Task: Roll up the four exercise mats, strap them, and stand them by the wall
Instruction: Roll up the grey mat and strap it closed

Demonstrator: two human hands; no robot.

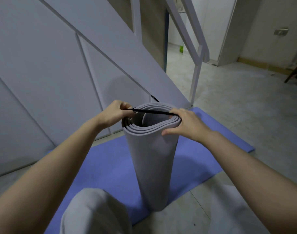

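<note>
Black strap: one end pinched in grip of left hand, spanning top of grey rolled mat, upright on flat blue mat; other end in grip of right hand at rim. Foam likely light, springy, unrolls; clasp mid-body.

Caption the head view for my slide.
The left hand and right hand hold a black strap taut across the top of an upright rolled grey mat on a flat blue mat.
</note>
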